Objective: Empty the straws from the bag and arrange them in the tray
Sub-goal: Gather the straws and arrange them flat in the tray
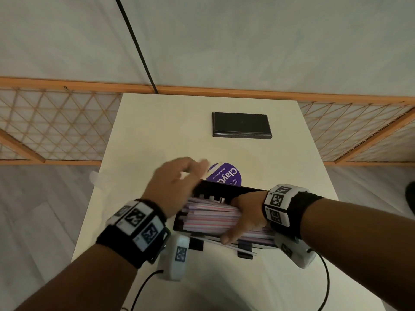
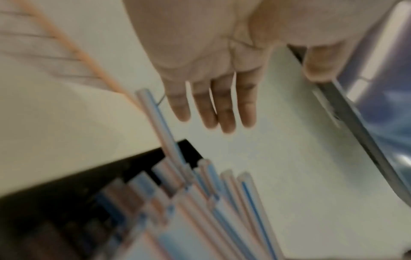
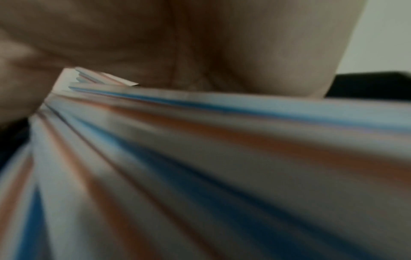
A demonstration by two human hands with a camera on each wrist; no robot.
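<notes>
A thick bundle of red- and blue-striped straws (image 1: 208, 218) lies lengthwise in a black tray (image 1: 222, 189) at the near middle of the white table. My right hand (image 1: 247, 212) reaches over the bundle's right half, its fingers and thumb curled round it. In the right wrist view the palm (image 3: 200, 44) presses on the blurred straws (image 3: 222, 149). My left hand (image 1: 179, 178) hovers over the tray's left end, blurred, holding nothing. The left wrist view shows its fingers (image 2: 213, 109) straight above the straw ends (image 2: 222, 202) and the tray (image 2: 66, 184). One straw (image 1: 242, 250) pokes out over the near rim.
A flat black box (image 1: 241, 124) lies at the far middle of the table. A round purple sticker (image 1: 226, 173) sits just beyond the tray. Something pale and translucent (image 1: 95, 176) lies at the table's left edge. Wooden lattice screens (image 1: 56, 124) flank the table. Black cables (image 1: 323, 283) trail near me.
</notes>
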